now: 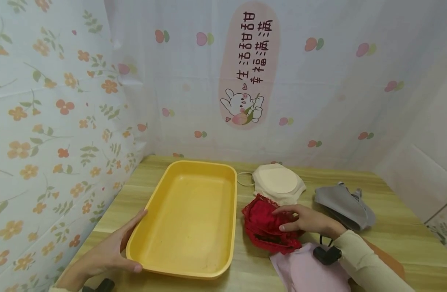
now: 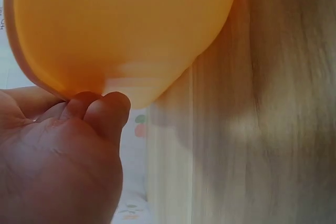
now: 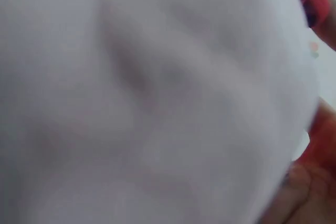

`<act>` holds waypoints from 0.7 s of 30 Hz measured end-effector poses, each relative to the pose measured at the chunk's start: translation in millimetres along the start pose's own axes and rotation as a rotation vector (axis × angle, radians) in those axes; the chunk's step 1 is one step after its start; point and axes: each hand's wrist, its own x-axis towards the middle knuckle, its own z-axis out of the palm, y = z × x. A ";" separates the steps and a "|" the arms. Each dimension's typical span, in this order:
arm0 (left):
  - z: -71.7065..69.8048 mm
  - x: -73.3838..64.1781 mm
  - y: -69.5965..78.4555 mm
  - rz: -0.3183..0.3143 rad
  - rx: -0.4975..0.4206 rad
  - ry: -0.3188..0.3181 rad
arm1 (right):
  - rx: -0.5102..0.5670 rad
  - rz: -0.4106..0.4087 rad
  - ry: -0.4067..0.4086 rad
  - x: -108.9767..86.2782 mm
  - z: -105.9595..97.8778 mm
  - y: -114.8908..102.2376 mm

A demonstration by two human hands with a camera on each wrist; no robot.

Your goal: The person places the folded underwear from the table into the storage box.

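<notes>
A yellow plastic tray [image 1: 188, 211] lies on the wooden table with nothing in it. My left hand [image 1: 111, 247] grips its near left corner, thumb at the front rim and fingers along the left side; the left wrist view shows those fingertips [image 2: 107, 108] bent at the rim. Right of the tray lies a red lace bra [image 1: 261, 217], folded with its cups bunched. My right hand [image 1: 309, 221] holds it from the right, thumb and forefinger bent over the cup, the other fingers hidden. Pale pink cloth [image 3: 173, 103] fills most of the right wrist view, blurred.
Behind the bra lies a cream fabric piece [image 1: 278, 182] with a thin loop. A folded grey garment [image 1: 344, 205] sits to the right. Pink cloth [image 1: 307, 269] and an orange-brown item [image 1: 385, 255] lie near my right forearm. Patterned curtains [image 1: 194, 81] border the table.
</notes>
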 end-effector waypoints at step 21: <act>3.6 0.0 8.5 -0.028 -0.018 0.011 | 0.175 0.028 0.116 15.0 15.1 2.6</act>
